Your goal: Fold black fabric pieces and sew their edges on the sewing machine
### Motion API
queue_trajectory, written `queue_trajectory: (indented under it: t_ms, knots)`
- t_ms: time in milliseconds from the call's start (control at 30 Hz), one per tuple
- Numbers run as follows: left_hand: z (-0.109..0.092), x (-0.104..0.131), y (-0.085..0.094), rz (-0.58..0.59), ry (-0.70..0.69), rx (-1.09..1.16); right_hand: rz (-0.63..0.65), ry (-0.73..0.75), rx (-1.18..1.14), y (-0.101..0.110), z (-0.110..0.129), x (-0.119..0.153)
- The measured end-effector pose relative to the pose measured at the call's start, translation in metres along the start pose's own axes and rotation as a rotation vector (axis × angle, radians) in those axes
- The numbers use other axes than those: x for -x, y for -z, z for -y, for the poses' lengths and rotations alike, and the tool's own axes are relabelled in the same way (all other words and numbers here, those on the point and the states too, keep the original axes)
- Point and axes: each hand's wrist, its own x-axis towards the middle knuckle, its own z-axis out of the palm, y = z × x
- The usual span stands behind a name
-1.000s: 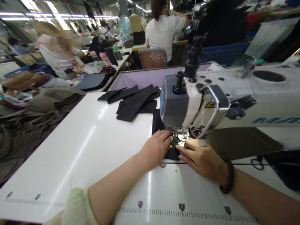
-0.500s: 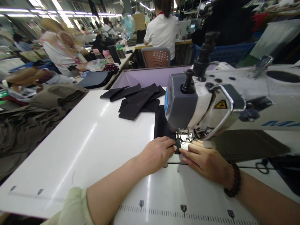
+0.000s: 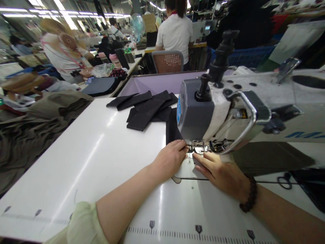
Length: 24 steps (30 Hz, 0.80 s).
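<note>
A black fabric piece [image 3: 173, 130] lies partly under the head of a sewing machine [image 3: 196, 101]. My left hand [image 3: 170, 160] rests on the near end of this piece, its fingers laid forward just left of the presser foot [image 3: 199, 149]. Right of it, my right hand [image 3: 222, 173] lies palm down with fingers stretched toward the foot, touching the machine bed. Between the two hands the bare metal needle plate [image 3: 189, 166] shows. Part of the fabric is hidden by my left hand and the machine head.
Several folded black pieces [image 3: 149, 110] are piled behind on the white table [image 3: 122, 152]. Olive cloth [image 3: 271, 157] lies under the machine arm, near black scissors [image 3: 284, 181]. Stacked olive fabric [image 3: 33, 139] stands left. A co-worker [image 3: 175, 37] sits ahead.
The black fabric has moved away from me under the machine; its near end no longer shows between my hands. My left hand has moved slightly forward with it.
</note>
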Motion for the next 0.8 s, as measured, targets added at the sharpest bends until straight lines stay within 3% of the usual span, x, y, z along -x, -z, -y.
queue_trajectory:
  t_ms: [433,800]
  knots:
    - [0.0012,-0.0033,0.0004,-0.012,0.011,-0.011,0.026,-0.015,0.005,0.0021,0.001,-0.0008]
    - [-0.002,0.0023,0.002,0.065,0.018,-0.062,0.047,0.035,-0.016,-0.0012,-0.0051,0.002]
